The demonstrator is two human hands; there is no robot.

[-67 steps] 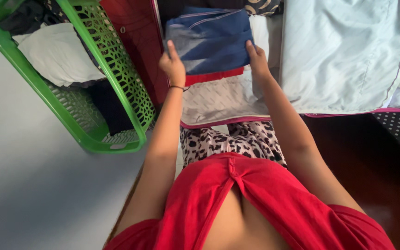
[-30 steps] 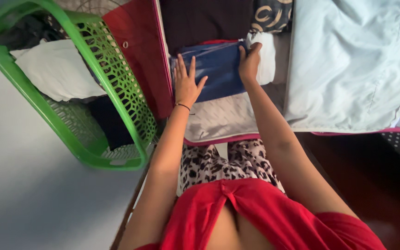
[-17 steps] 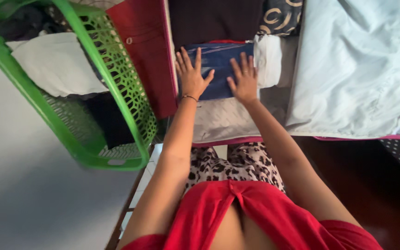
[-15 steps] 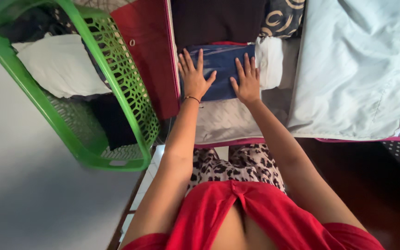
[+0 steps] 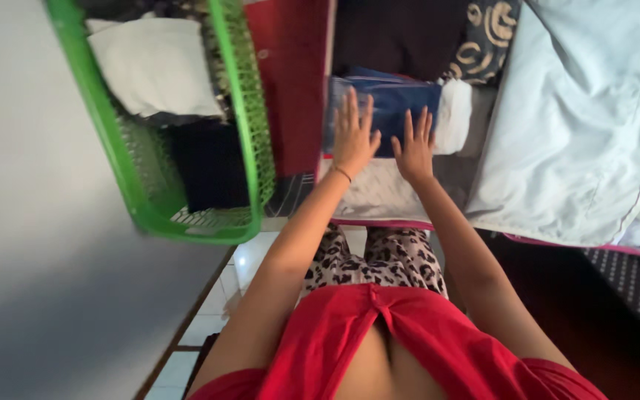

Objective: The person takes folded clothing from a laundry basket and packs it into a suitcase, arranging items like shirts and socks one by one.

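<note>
Both hands lie flat, fingers spread, gripping nothing. Left hand (image 5: 351,137) and right hand (image 5: 413,148) press side by side on the folded blue cloth (image 5: 394,107), directly under and ahead of them, long axis left-right, beside the green basket (image 5: 242,141).

Navy folded cloth (image 5: 398,111); green basket (image 5: 242,118); leopard-print trousers (image 5: 379,259); pale-blue sheet (image 5: 579,126).

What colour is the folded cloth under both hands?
Dark blue; the folded cloth shows best in the head view.
</note>
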